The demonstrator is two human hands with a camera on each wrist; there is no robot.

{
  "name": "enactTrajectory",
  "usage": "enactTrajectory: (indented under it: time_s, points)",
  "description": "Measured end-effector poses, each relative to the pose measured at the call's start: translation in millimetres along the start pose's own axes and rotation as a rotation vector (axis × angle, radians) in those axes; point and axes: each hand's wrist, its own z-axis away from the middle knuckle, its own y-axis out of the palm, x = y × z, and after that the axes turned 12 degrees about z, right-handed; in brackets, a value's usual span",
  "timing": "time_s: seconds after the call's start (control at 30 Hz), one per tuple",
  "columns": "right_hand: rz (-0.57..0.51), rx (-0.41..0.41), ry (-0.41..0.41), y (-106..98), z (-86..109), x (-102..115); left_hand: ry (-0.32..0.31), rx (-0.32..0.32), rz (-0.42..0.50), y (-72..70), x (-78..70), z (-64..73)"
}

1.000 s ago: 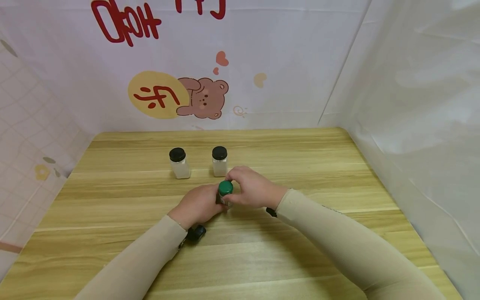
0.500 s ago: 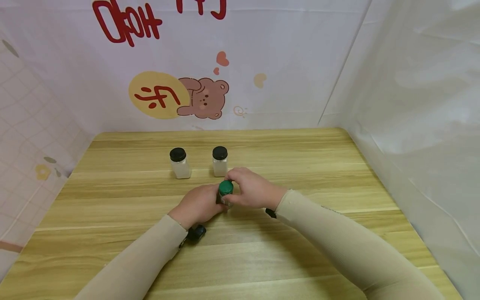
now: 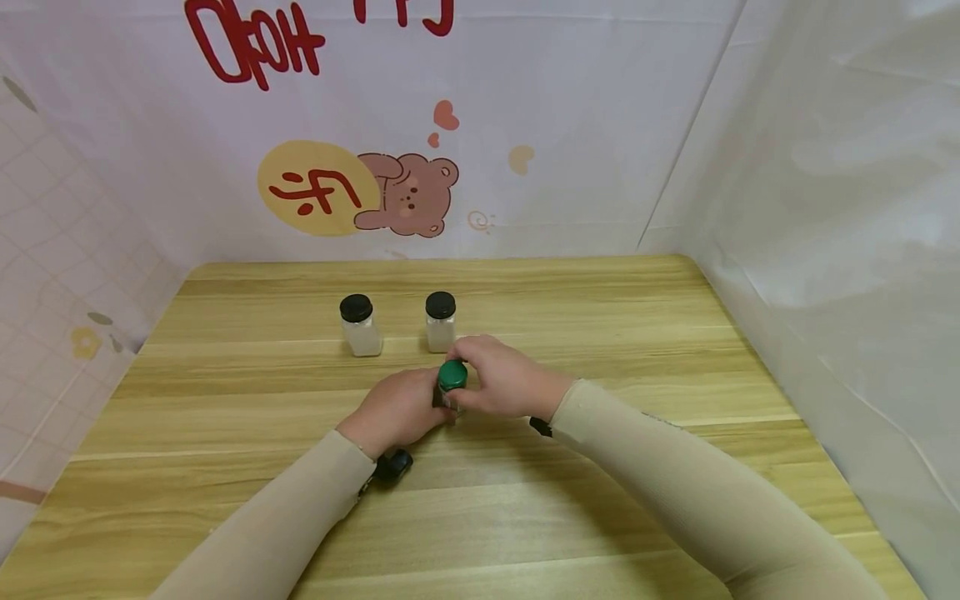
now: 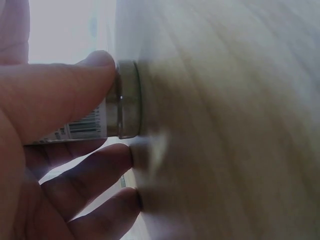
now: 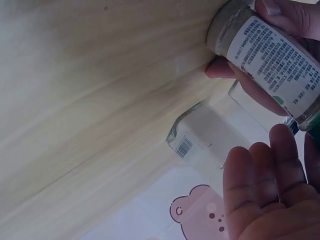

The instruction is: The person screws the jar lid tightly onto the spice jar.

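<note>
A small clear spice jar [image 5: 277, 65] with a printed white label and a green lid [image 3: 453, 375] stands upright on the table. My left hand [image 3: 395, 407] grips the jar's body low down; in the left wrist view its thumb [image 4: 70, 90] lies across the glass near the base. From the other side my right hand [image 3: 510, 379] reaches over, thumb and forefinger pinching the green lid. Its other fingers [image 5: 240, 180] are extended beside the jar in the right wrist view. What fills the jar looks brownish.
Two clear jars with black lids and whitish contents, one left [image 3: 363, 333] and one near the middle [image 3: 441, 327], stand behind the hands. The wooden table [image 3: 600, 317] meets a printed white wall sheet [image 3: 570, 108]. A black device [image 3: 394, 467] sits at the left wrist.
</note>
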Motion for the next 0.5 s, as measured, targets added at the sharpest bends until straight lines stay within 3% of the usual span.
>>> enactTrajectory:
  time_s: [0.13,0.37,0.5]
  points:
    - [-0.017,0.009,0.024,0.3,0.7,-0.8,-0.003,0.002,-0.002,0.2,-0.1,0.3]
    - [0.007,0.002,-0.03,-2.2,0.4,1.0,-0.01,-0.002,-0.009,0.3,0.3,0.1]
    - [0.008,0.007,0.001,-0.1,-0.3,0.2,0.0,-0.002,0.0,0.0,-0.4,0.5]
